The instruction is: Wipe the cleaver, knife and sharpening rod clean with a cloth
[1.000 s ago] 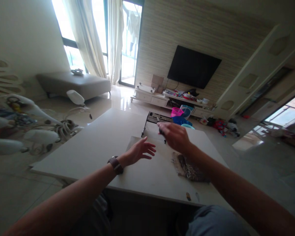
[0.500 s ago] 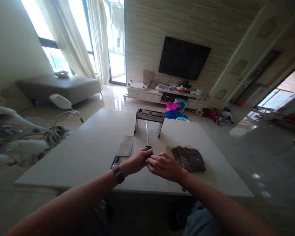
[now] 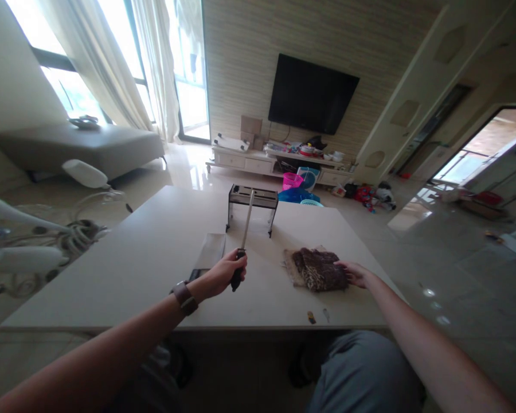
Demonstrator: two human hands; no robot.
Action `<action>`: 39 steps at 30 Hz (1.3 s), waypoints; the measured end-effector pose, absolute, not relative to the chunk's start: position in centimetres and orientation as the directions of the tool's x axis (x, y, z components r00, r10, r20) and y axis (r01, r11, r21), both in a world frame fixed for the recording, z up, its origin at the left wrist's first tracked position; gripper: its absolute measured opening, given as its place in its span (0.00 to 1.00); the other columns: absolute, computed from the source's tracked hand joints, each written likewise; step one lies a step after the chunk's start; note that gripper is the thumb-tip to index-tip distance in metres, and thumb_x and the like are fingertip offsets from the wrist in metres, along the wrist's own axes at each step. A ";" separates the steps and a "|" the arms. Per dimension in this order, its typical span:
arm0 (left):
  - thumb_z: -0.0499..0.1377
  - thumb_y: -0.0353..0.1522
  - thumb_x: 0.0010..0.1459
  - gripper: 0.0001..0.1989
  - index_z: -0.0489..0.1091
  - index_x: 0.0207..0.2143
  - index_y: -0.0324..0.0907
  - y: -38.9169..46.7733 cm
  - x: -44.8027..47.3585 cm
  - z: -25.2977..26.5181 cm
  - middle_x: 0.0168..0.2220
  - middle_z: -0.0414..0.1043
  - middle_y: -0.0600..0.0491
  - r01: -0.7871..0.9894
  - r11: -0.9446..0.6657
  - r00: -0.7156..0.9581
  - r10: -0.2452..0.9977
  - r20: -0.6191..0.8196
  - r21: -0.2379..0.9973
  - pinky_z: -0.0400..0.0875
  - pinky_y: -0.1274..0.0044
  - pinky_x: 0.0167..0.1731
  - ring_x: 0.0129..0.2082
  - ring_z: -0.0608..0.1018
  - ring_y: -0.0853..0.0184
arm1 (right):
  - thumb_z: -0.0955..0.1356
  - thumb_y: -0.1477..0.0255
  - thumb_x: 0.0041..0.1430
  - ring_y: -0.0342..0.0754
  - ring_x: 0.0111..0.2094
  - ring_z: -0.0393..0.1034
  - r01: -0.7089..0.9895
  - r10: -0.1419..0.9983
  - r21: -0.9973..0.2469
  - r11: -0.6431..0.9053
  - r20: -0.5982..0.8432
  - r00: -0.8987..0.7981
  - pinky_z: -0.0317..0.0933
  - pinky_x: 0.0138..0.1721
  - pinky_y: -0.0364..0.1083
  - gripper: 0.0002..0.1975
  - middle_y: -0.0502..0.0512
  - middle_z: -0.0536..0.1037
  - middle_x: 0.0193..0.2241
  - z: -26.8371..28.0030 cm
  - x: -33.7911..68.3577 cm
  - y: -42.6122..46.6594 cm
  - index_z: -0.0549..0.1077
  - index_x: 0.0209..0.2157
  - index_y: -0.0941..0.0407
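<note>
My left hand [image 3: 229, 269] is closed round the black handle of a honing steel [image 3: 247, 221], its long thin metal rod pointing up and away. Under and beyond that wrist lies a cleaver [image 3: 214, 248] with a wide blade, its dark handle partly hidden by my hand. On the right, my right hand [image 3: 356, 274] reaches to the near right edge of a folded dark brown patterned cloth [image 3: 320, 269], fingers stretched out and touching it. A lighter tan cloth [image 3: 290, 267] shows beneath. Behind the rod stands a black-framed, see-through stand [image 3: 253, 197].
All this rests on a white table [image 3: 124, 269]. Near its front edge lie a small yellow-and-black object [image 3: 311, 317] and a small pale one [image 3: 325, 314]. Beyond the table are a pink basket [image 3: 291, 181], a low cabinet [image 3: 258, 165] and a television [image 3: 313, 93].
My right hand has left the handle end of the honing steel and moved right to the brown cloth. The left hand has shifted left and tilted the rod. The view has turned slightly right.
</note>
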State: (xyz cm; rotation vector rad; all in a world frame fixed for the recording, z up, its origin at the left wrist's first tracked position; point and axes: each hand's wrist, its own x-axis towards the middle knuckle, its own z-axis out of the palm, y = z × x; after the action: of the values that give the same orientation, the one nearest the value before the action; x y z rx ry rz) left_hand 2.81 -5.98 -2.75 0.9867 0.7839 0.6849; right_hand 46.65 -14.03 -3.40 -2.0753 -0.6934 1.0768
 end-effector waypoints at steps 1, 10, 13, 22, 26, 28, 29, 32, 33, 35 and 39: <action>0.62 0.33 0.62 0.10 0.63 0.35 0.41 -5.9 2.8 -2.9 0.26 0.65 0.58 -0.140 0.375 0.553 0.797 -0.242 0.916 0.69 0.80 0.24 0.21 0.70 0.74 | 0.69 0.73 0.56 0.51 0.27 0.74 0.095 0.675 -0.741 -0.665 -0.540 0.503 0.68 0.36 0.51 0.08 0.58 0.76 0.22 -3.9 46.4 -14.1 0.73 0.24 0.56; 0.64 0.43 0.59 0.17 0.63 0.33 0.42 -5.7 3.2 -3.7 0.25 0.66 0.58 -0.085 0.217 0.630 0.768 -0.117 0.972 0.68 0.81 0.23 0.22 0.70 0.73 | 0.72 0.74 0.52 0.51 0.25 0.78 -0.156 0.625 -0.693 -0.704 -0.709 0.328 0.74 0.33 0.48 0.05 0.58 0.81 0.23 -1.3 42.0 -10.9 0.76 0.33 0.58; 0.65 0.45 0.58 0.19 0.62 0.34 0.42 -5.7 3.2 -3.6 0.26 0.65 0.59 -0.077 0.218 0.648 0.753 -0.117 0.973 0.71 0.79 0.23 0.22 0.70 0.73 | 0.69 0.75 0.55 0.51 0.25 0.79 -0.227 0.695 -0.744 -0.629 -0.669 0.265 0.76 0.33 0.48 0.07 0.59 0.83 0.25 0.2 39.4 -9.3 0.76 0.37 0.60; 0.64 0.46 0.58 0.20 0.59 0.36 0.44 -6.4 4.0 -2.8 0.24 0.59 0.62 -0.093 0.245 0.663 0.738 -0.123 0.965 0.60 0.84 0.17 0.19 0.63 0.75 | 0.74 0.75 0.49 0.55 0.33 0.82 -0.552 0.952 -0.831 -0.064 -0.217 0.217 0.78 0.39 0.56 0.18 0.56 0.86 0.34 0.5 25.6 -8.2 0.76 0.44 0.56; 0.63 0.47 0.58 0.21 0.56 0.35 0.45 -6.5 4.7 -3.3 0.23 0.59 0.63 -0.063 0.222 0.655 0.745 -0.127 0.973 0.59 0.84 0.15 0.18 0.62 0.75 | 0.77 0.75 0.45 0.55 0.33 0.82 -0.618 0.967 -0.786 0.002 -0.155 0.201 0.77 0.40 0.57 0.24 0.52 0.86 0.34 0.1 22.5 -8.9 0.75 0.47 0.53; 0.62 0.47 0.58 0.21 0.56 0.37 0.45 -6.3 4.9 -3.6 0.22 0.58 0.64 -0.053 0.198 0.647 0.753 -0.118 0.979 0.58 0.84 0.15 0.17 0.61 0.76 | 0.77 0.75 0.43 0.55 0.33 0.81 -0.637 0.970 -0.771 0.010 -0.148 0.194 0.77 0.41 0.57 0.26 0.51 0.86 0.35 0.2 22.2 -9.2 0.75 0.47 0.53; 0.62 0.47 0.58 0.21 0.56 0.37 0.45 -6.1 5.0 -3.7 0.22 0.57 0.65 -0.051 0.185 0.641 0.759 -0.110 0.981 0.57 0.84 0.14 0.16 0.60 0.76 | 0.77 0.75 0.42 0.55 0.33 0.81 -0.644 0.972 -0.765 0.009 -0.144 0.185 0.77 0.42 0.57 0.26 0.51 0.86 0.35 0.3 22.2 -9.2 0.75 0.47 0.53; 0.62 0.47 0.58 0.21 0.56 0.38 0.45 -5.8 5.1 -4.0 0.21 0.56 0.65 -0.047 0.153 0.635 0.767 -0.089 0.987 0.53 0.84 0.13 0.15 0.59 0.76 | 0.76 0.75 0.40 0.56 0.35 0.81 -0.662 0.981 -0.749 -0.018 -0.143 0.134 0.76 0.43 0.57 0.25 0.52 0.85 0.34 0.4 22.6 -9.3 0.75 0.44 0.54; 0.62 0.47 0.58 0.21 0.56 0.38 0.45 -5.8 5.1 -3.9 0.21 0.56 0.65 -0.050 0.152 0.636 0.767 -0.085 0.987 0.53 0.84 0.13 0.15 0.59 0.76 | 0.76 0.74 0.40 0.56 0.36 0.81 -0.665 0.983 -0.747 -0.028 -0.142 0.118 0.76 0.44 0.57 0.23 0.52 0.85 0.34 0.5 22.8 -9.4 0.76 0.43 0.54; 0.62 0.48 0.59 0.21 0.56 0.38 0.45 -6.0 5.0 -3.7 0.21 0.56 0.65 -0.061 0.179 0.652 0.752 -0.096 0.982 0.52 0.84 0.13 0.15 0.58 0.76 | 0.76 0.71 0.42 0.57 0.37 0.81 -0.658 0.988 -0.751 -0.041 -0.128 0.085 0.76 0.44 0.57 0.20 0.53 0.85 0.34 0.4 23.0 -9.5 0.76 0.40 0.54; 0.62 0.48 0.60 0.22 0.54 0.37 0.46 -6.8 4.7 -3.2 0.21 0.56 0.64 -0.077 0.257 0.707 0.695 -0.129 0.963 0.52 0.84 0.15 0.17 0.60 0.76 | 0.77 0.70 0.43 0.54 0.35 0.80 -0.615 0.995 -0.787 -0.037 -0.085 0.048 0.75 0.40 0.54 0.17 0.53 0.84 0.33 0.3 23.5 -10.0 0.76 0.38 0.54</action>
State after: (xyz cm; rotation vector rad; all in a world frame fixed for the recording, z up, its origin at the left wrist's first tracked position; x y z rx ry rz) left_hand 4.69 -6.84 -3.18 1.2077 0.6149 0.5711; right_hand 23.47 -9.97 0.31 -0.7871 -0.6294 1.4444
